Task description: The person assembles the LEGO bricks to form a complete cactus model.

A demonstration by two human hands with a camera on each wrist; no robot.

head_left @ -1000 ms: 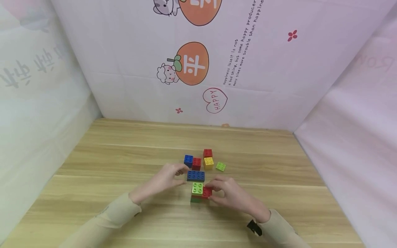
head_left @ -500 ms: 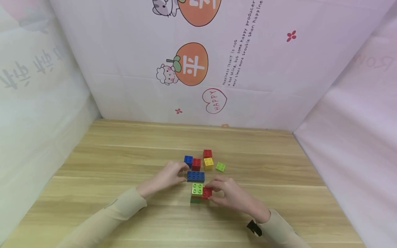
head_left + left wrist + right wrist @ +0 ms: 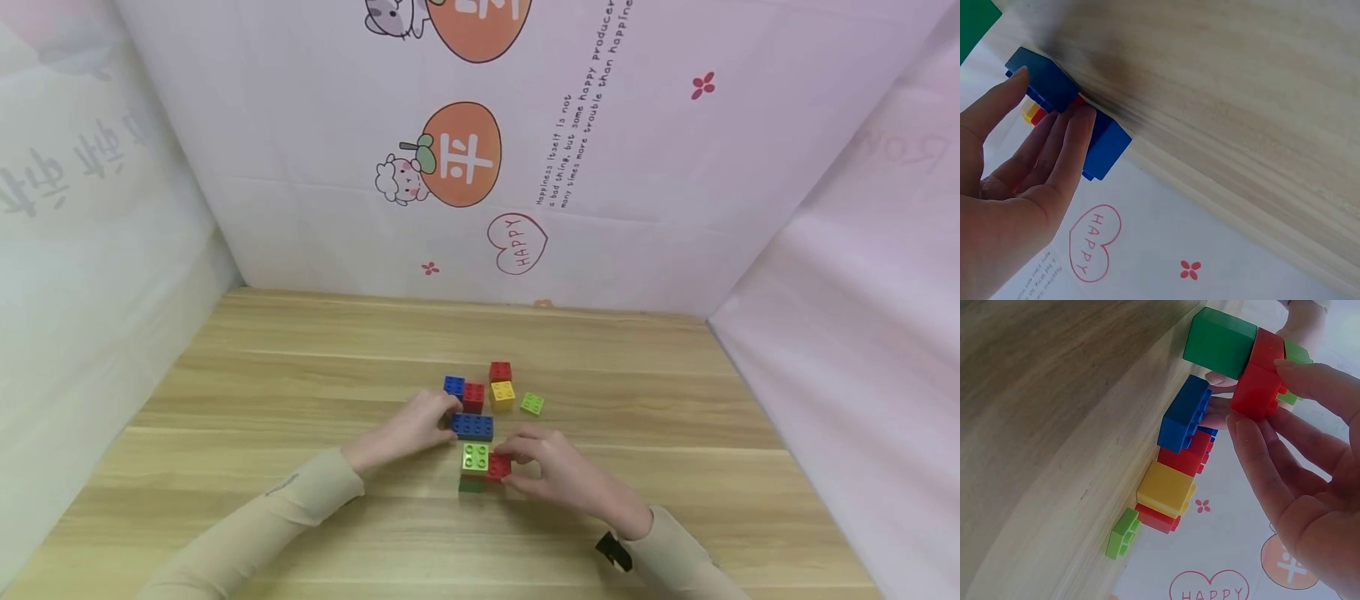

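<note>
Thumb and fingers of my left hand (image 3: 412,425) pinch the left end of a long blue building brick (image 3: 476,427), which lies on the table. In the left wrist view the thumb meets one side of that blue brick (image 3: 1050,81) and the fingers lie along the other. My right hand (image 3: 558,471) pinches the overhanging right end of a red brick (image 3: 1254,394). That red brick sits on a dark green brick (image 3: 1219,340), with a flat lime brick (image 3: 476,457) on its left part. This small stack stands just in front of the long blue brick.
Behind the long blue brick are a small blue brick (image 3: 453,385), a red brick (image 3: 473,397), a yellow brick (image 3: 502,396) and another red brick (image 3: 500,371). A flat lime brick (image 3: 532,404) lies to their right. Printed white sheets (image 3: 615,250) enclose the wooden table (image 3: 337,350).
My left hand has moved right and its fingers have come together on the left end of the long blue brick. The right hand keeps its pinch on the red brick in the stack.
</note>
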